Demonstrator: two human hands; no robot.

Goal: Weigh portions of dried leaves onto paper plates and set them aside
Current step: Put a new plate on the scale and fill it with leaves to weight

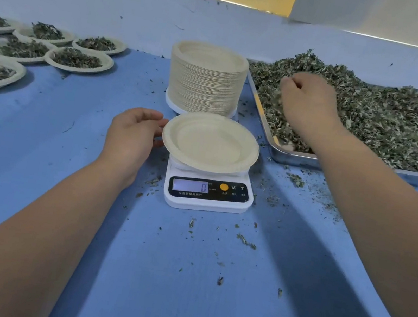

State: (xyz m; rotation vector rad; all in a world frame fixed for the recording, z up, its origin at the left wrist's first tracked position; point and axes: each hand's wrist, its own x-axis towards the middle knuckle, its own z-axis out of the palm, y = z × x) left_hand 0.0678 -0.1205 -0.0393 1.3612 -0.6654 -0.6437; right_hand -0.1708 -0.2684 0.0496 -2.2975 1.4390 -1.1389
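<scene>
An empty paper plate sits on a white kitchen scale whose display reads 0. My left hand touches the plate's left rim with relaxed fingers. Further right, my right hand is down in the heap of dried leaves on a steel tray, its fingers curled around a clump of leaves. A tall stack of paper plates stands just behind the scale.
Several filled plates of leaves lie at the far left on the blue table. Loose leaf crumbs are scattered around the scale and in front of the tray. A pale wall runs along the table's back edge.
</scene>
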